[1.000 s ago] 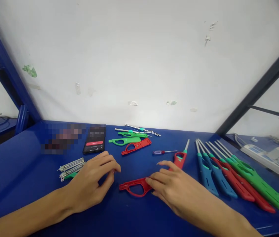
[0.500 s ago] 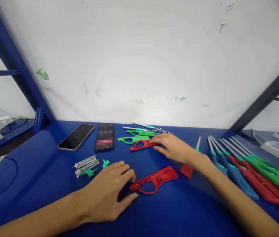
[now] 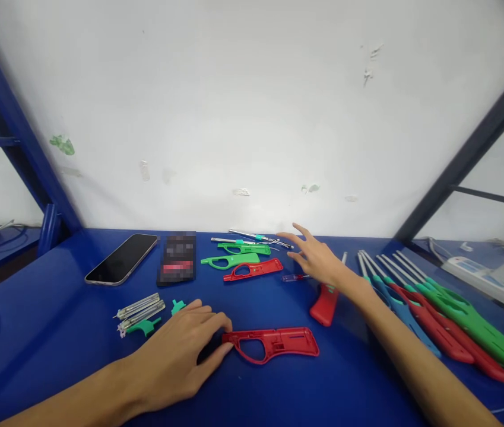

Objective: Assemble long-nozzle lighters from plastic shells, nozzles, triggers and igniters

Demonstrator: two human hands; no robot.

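Observation:
My left hand point(image 3: 189, 350) pinches the narrow end of a red lighter half-shell point(image 3: 291, 342), which lies with its hollow inside up. My right hand point(image 3: 316, 255) is raised with its fingers spread and holds nothing. Left of it lie a second red half-shell point(image 3: 260, 268), green half-shells point(image 3: 234, 261) and metal lighter tubes with wires point(image 3: 245, 235). Partly under the right hand is a screwdriver point(image 3: 291, 277) with a clear purplish handle. Beside the right wrist rests a whole red lighter point(image 3: 324, 305), its upper part partly hidden.
Several assembled lighters point(image 3: 438, 308) in blue, red and green lie at the right. Clear fuel tubes point(image 3: 140, 309) and green trigger pieces point(image 3: 145, 327) are at the left. Behind them lie a phone point(image 3: 122, 259) and a dark device with a blurred screen point(image 3: 177, 258). A white wall backs the blue table.
My right hand has let go of the rear red half-shell and lifted away with fingers spread. My left fingers have closed on the front red half-shell, which has turned slightly. The view has shifted.

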